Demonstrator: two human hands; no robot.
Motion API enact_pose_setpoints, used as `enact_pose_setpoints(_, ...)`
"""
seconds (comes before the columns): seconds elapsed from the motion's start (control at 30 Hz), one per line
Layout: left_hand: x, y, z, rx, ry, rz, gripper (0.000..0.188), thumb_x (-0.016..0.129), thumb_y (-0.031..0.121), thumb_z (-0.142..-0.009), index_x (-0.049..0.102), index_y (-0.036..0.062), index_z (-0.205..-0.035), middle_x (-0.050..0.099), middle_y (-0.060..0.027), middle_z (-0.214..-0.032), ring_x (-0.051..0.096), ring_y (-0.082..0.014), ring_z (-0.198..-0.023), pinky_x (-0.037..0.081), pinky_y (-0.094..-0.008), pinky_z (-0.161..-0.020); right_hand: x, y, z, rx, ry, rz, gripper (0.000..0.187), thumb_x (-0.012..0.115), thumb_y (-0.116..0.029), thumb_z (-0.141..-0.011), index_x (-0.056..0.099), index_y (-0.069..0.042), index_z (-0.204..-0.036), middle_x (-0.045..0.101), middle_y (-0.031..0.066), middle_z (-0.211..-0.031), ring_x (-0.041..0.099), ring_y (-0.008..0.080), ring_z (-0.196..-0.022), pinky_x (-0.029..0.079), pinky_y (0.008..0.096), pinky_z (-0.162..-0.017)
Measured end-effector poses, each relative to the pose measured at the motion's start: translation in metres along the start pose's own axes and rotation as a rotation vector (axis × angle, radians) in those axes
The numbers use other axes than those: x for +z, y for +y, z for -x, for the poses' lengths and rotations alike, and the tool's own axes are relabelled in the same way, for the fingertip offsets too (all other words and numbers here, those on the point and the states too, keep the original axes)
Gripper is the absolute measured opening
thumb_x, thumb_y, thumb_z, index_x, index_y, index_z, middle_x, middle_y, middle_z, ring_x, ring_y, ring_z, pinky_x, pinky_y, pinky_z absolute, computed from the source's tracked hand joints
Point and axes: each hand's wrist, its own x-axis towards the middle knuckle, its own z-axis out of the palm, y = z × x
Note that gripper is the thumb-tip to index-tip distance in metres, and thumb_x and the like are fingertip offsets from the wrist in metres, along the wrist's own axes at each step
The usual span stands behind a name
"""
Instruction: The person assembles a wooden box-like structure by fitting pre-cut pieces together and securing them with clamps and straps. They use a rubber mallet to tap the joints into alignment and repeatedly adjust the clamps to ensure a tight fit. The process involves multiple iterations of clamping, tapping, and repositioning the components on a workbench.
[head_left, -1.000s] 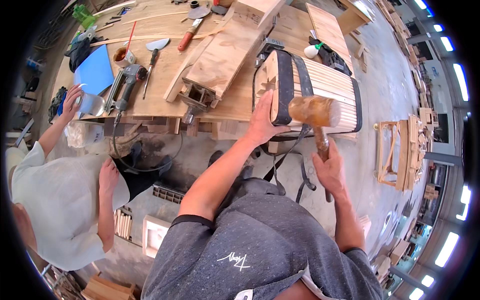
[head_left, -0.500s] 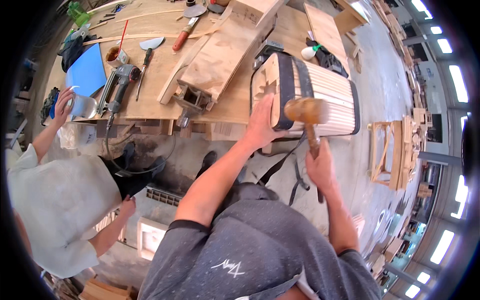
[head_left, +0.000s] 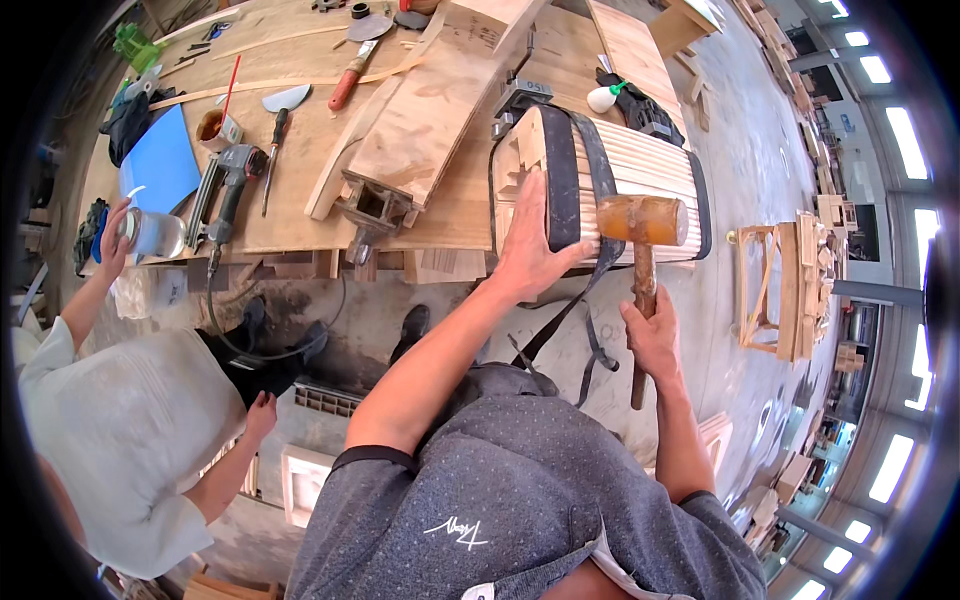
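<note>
A wooden piece of curved pale slats (head_left: 650, 165) lies at the bench's front edge, with a black strap (head_left: 562, 185) wound around it. Against its left end rests my left hand (head_left: 530, 255), fingers stretched and thumb spread across the strap. My right hand (head_left: 653, 335) is wrapped round the handle of a mallet (head_left: 643, 220). The mallet's amber-coloured head overlaps the near side of the slats in view; whether it touches them I cannot tell. Loose strap ends hang below the bench edge.
On the wooden workbench (head_left: 290, 205) lie a clamped board assembly (head_left: 410, 150), nail gun (head_left: 232, 190), screwdriver (head_left: 274, 150), brush (head_left: 350, 80) and blue sheet (head_left: 165, 160). A co-worker at left has a hand on a clear jar (head_left: 158, 235). A wooden frame (head_left: 770, 285) stands on the floor at right.
The mallet, blurred before, is now sharp and further right, its head drawn away from the strap. My right hand has shifted slightly right with it. My left hand stays on the slatted piece.
</note>
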Motion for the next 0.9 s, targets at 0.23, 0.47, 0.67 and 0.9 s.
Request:
enact_pose_setpoints(0.23, 0.012, 0.001, -0.005, -0.068, 0.022, 0.103, 0.101, 0.077, 0.024, -0.088, 0.014, -0.0051, -0.16, 0.028, -0.0257, -0.161, 0.029, -0.0344, -0.15, 0.024, -0.0401, -0.124, -0.013, -0.018, -0.014, 0.012, 0.03, -0.065, 0.029, 0.069, -0.018, -0.094, 0.058, -0.003, -0.116, 0.051, -0.0021, -0.075, 0.046, 0.0063, -0.062, 0.039, 0.0258, -0.055)
enact_pose_setpoints(0.47, 0.018, 0.021, -0.028, -0.161, 0.086, 0.166, 0.067, 0.065, 0.012, -0.089, 0.038, -0.0049, -0.148, 0.061, -0.016, -0.122, 0.06, -0.0231, -0.11, 0.047, -0.0372, -0.101, -0.064, -0.005, -0.031, -0.003, 0.102, -0.324, 0.042, 0.069, -0.025, -0.098, 0.052, -0.003, -0.13, 0.052, -0.0022, -0.075, 0.048, 0.0054, -0.054, 0.041, 0.0246, -0.046)
enact_pose_setpoints(0.67, 0.027, 0.039, -0.045, -0.309, 0.216, -0.047, 0.042, 0.066, 0.025, -0.1, 0.06, -0.0083, -0.125, 0.07, -0.0112, -0.106, 0.063, -0.0157, -0.094, 0.052, -0.0326, -0.086, -0.135, 0.045, -0.043, 0.098, 0.249, -0.618, 0.026, 0.059, -0.027, -0.105, 0.05, -0.008, -0.12, 0.051, -0.0018, -0.08, 0.047, 0.0046, -0.054, 0.042, 0.0226, -0.045)
enact_pose_setpoints(0.9, 0.033, 0.049, -0.067, -0.526, 0.254, -0.313, 0.04, 0.059, 0.031, -0.104, 0.065, -0.009, -0.103, 0.064, -0.0064, -0.086, 0.054, -0.0129, -0.078, 0.047, -0.0326, -0.073, -0.216, 0.122, -0.092, 0.211, 0.277, -0.917, 0.026, 0.054, -0.032, -0.107, 0.054, -0.009, -0.12, 0.052, -0.0018, -0.083, 0.047, 0.0043, -0.057, 0.043, 0.0222, -0.046)
